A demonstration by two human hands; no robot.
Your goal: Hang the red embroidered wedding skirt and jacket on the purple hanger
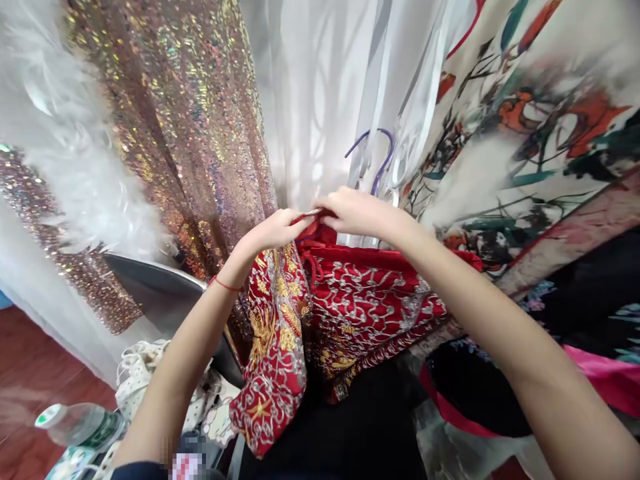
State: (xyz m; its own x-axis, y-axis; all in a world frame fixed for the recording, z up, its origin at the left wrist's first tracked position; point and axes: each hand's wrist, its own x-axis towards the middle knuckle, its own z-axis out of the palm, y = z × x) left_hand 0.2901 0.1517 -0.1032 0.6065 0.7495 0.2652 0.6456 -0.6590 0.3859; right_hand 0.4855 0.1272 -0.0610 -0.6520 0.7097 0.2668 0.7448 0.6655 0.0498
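Observation:
A red garment [370, 287] with gold and silver embroidery hangs between my arms, one embroidered part drooping at the left. My left hand [275, 229] pinches its red edge near the top middle. Right beside it, my right hand [350, 212] grips the same edge, fingers curled over the cloth. The two hands almost meet there. Just behind my right hand rises the hook of a purple hanger [375, 143]; its lower part is hidden by the hand and the cloth.
Sequinned fabric [190, 107] and white feathery trim [75, 133] hang at the left. A patterned garment [540, 133] hangs at the right, white sheer cloth [320, 87] behind. A grey chair back [155, 287] and a plastic bottle [83, 425] are at lower left.

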